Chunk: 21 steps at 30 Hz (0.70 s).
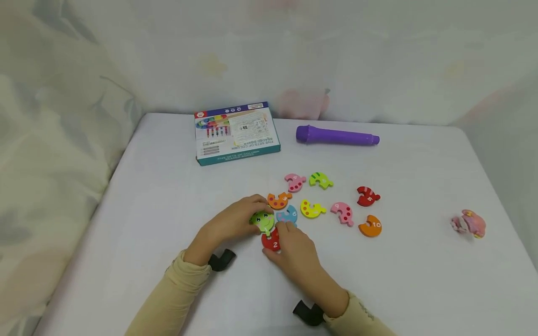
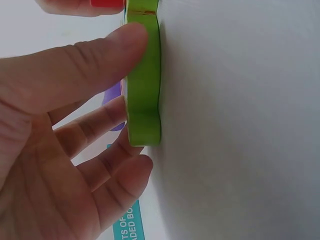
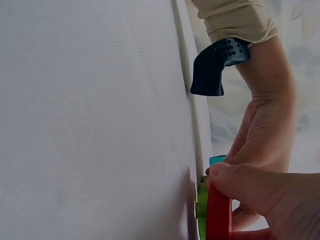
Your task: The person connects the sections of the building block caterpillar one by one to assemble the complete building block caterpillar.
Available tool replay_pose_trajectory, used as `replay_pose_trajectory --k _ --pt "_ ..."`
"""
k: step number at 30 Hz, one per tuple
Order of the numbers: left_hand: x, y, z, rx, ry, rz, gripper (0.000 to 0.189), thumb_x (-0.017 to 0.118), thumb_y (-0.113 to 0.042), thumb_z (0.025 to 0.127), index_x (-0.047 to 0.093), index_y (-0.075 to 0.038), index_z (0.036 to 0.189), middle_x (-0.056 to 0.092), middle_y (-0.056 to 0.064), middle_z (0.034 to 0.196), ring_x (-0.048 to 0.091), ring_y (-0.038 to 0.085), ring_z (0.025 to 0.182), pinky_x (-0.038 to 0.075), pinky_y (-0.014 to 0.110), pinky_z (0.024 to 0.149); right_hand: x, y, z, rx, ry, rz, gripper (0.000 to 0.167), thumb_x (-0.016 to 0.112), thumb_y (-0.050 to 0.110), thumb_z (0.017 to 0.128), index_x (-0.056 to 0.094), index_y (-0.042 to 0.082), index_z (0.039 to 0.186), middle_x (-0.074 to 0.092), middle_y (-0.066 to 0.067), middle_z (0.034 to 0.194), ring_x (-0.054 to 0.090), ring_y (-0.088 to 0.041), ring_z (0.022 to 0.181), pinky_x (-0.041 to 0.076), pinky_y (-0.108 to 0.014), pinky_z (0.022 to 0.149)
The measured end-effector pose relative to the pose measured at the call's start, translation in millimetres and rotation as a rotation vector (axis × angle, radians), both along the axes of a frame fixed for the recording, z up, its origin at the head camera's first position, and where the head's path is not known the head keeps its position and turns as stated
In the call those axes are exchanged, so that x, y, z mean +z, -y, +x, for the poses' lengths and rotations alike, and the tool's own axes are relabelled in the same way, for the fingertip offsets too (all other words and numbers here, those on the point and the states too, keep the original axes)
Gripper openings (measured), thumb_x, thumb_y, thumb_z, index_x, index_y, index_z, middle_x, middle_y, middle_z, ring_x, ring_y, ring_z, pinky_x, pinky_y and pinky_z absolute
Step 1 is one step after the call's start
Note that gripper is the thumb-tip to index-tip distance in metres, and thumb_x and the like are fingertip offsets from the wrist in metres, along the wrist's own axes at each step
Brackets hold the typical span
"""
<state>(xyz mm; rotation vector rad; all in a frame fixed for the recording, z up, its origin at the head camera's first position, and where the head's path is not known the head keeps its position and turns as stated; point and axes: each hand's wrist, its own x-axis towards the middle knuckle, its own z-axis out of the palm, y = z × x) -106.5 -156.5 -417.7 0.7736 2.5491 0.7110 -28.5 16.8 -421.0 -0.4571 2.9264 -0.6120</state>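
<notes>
- Two hands meet over a white table in the head view. The left hand holds a green smiling head piece; the right hand grips a red piece marked 2, just beside the head piece on the near side.
- Eight more curved pieces lie around them in that view. An orange spotted piece and a blue piece lie close to the fingers. Farther off are a pink spotted piece, a striped green piece, a yellow piece, a pink piece marked 9, a striped red piece and an orange piece marked 10.
- One flat box rests at the back left of centre, with a purple stick to its right; a small pink toy sits far right.
- In the left wrist view, the left thumb presses the head piece's green edge, with fingers behind it: a narrow hold.
- In the right wrist view, the right thumb pinches the red piece's edge, the head piece showing just behind. Whether the two pieces interlock cannot be told.
</notes>
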Motion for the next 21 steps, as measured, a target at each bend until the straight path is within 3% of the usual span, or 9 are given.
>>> replay_pose_trajectory --k 10,21 --pt "1.9 -2.4 -0.5 -0.028 -0.009 -0.003 0.044 0.075 -0.008 0.075 0.064 -0.018 0.116 0.052 -0.004 0.121 0.047 0.012 0.115 0.039 0.030 0.098 -5.5 4.0 -3.6 -0.001 -0.051 0.050 0.059 0.076 0.045 0.070 0.055 0.003 0.106 0.055 -0.006 0.092 0.057 -0.017 0.078 0.052 -0.029 0.065" --pt "3.5 -1.9 0.4 -0.037 0.005 0.009 0.045 0.074 -0.003 0.074 0.064 -0.016 0.116 0.053 -0.002 0.121 0.047 0.016 0.115 0.041 0.032 0.097 -4.4 10.4 -1.7 -0.034 0.013 0.081 0.062 0.076 0.047 0.069 0.057 0.002 0.108 0.055 -0.007 0.098 0.057 -0.018 0.084 0.054 -0.031 0.069"
